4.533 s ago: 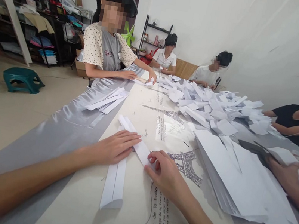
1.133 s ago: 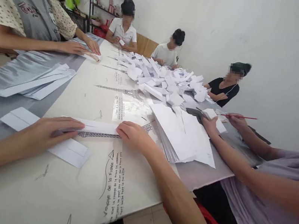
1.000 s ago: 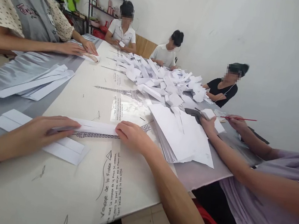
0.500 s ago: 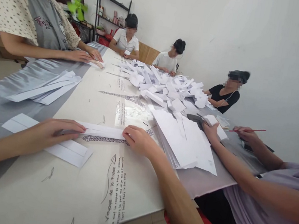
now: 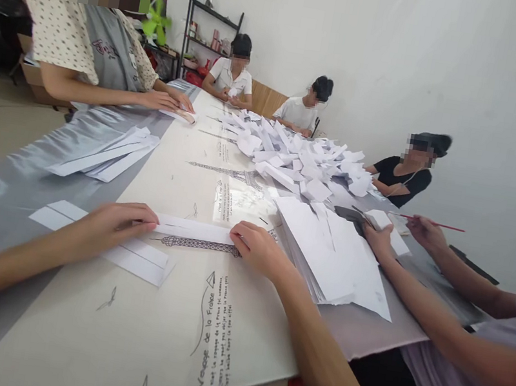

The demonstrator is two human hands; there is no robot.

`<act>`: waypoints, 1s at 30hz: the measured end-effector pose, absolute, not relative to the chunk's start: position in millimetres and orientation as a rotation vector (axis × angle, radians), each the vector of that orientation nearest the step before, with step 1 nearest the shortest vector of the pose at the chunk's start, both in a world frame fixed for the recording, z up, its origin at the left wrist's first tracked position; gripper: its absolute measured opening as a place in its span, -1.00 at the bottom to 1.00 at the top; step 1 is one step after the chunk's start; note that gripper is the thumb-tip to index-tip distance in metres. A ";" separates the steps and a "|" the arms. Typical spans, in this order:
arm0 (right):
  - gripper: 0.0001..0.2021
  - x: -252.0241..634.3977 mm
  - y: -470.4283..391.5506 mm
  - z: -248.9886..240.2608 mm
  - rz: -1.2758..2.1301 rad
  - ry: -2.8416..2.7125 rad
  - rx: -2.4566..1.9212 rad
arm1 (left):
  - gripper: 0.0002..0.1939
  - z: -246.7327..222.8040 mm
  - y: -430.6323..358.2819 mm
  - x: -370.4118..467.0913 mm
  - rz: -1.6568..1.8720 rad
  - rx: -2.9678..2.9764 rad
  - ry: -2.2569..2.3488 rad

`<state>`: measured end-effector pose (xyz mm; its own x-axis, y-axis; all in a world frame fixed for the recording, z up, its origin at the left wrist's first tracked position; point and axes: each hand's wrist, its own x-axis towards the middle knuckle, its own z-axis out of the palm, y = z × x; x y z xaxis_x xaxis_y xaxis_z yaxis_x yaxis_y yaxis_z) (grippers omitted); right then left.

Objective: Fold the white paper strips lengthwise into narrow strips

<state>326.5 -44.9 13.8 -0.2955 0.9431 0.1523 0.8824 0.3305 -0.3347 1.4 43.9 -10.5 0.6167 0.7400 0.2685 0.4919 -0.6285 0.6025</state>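
A long, narrow strip of folded white paper (image 5: 193,229) stretches between my two hands, just above the printed tablecloth (image 5: 117,340). My left hand (image 5: 110,225) pinches its left end between thumb and fingers. At the right end, my right hand (image 5: 256,248) has its fingers closed on the strip. Under my left hand and wrist lies another folded white paper (image 5: 142,261) with a crease line along its length; my hand hides its middle.
Folded strips (image 5: 107,153) lie at the left. A stack of white sheets (image 5: 336,254) sits to the right, with a heap of folded papers (image 5: 303,158) behind it. At right, a co-worker's hand holds a red stick (image 5: 439,224); other people sit round the table.
The whole view has shifted, so things appear further right. My hands keep hold of the folded paper strip, and my left fingers look more tightly pinched at its end.
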 end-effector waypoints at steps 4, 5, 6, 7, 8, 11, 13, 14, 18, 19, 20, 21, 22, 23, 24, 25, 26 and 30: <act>-0.82 321.3 -43.3 7.1 0.233 -2.246 -1.641 | -0.60 -9.6 37.2 6.6 0.687 2.321 0.996; -0.82 319.3 -43.0 5.5 0.221 -2.247 -1.634 | -0.62 -10.2 35.7 8.5 0.701 2.326 1.020; -0.80 317.3 -42.8 4.2 0.203 -2.255 -1.624 | -0.64 -11.2 34.4 10.4 0.727 2.328 1.037; -0.77 315.5 -42.6 3.0 0.182 -2.269 -1.612 | -0.66 -12.7 33.5 12.1 0.750 2.329 1.061; -0.75 314.0 -42.4 1.9 0.160 -2.284 -1.601 | -0.69 -14.7 32.9 13.5 0.757 2.339 1.076; -0.71 311.5 -41.8 -1.7 0.109 -2.312 -1.574 | -0.75 -22.1 32.6 15.4 0.794 2.376 1.094; -0.68 311.0 -41.6 -5.3 0.057 -2.322 -1.545 | -0.72 -26.2 33.1 15.3 0.795 2.405 1.067; -0.65 310.7 -41.7 -7.7 0.020 -2.329 -1.521 | -0.71 -27.5 33.4 15.1 0.795 2.425 1.050; -0.33 306.8 -43.0 -19.5 0.038 -2.428 -1.311 | -0.70 -28.6 34.1 14.5 0.806 2.507 1.006; -0.26 305.4 -43.5 -22.2 0.071 -2.454 -1.265 | -0.70 -28.5 34.3 14.3 0.812 2.527 1.003; -0.22 303.9 -44.0 -24.5 0.096 -2.473 -1.239 | -0.70 -28.5 34.4 14.0 0.817 2.550 1.004; -0.20 302.4 -44.5 -26.2 0.108 -2.482 -1.234 | -0.70 -28.8 34.3 13.8 0.818 2.580 1.009; -0.20 301.0 -44.9 -27.2 0.108 -2.482 -1.247 | -0.70 -29.2 33.9 13.5 0.827 2.616 1.023; -0.21 299.6 -45.3 -27.5 0.106 -2.479 -1.264 | -0.70 -29.9 33.2 13.3 0.840 2.658 1.038; -0.23 298.2 -45.7 -27.3 0.106 -2.476 -1.281 | -0.69 -30.8 32.1 13.2 0.851 2.709 1.046; -0.26 296.7 -46.0 -26.7 0.105 -2.472 -1.296 | -0.68 -31.9 30.8 13.1 0.857 2.763 1.042; -0.30 295.2 -46.3 -25.9 0.101 -2.465 -1.312 | -0.66 -33.0 29.2 13.1 0.842 2.819 1.018; -0.50 290.1 -46.2 -23.4 0.091 -2.413 -1.364 | -0.56 -36.9 22.9 12.8 0.628 2.976 0.848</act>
<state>290.1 -46.2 -23.4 -0.4655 0.8388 0.2823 0.8151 0.5306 -0.2326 12.8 22.9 -36.9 0.7768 0.5029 0.3790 0.5094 -0.8557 0.0914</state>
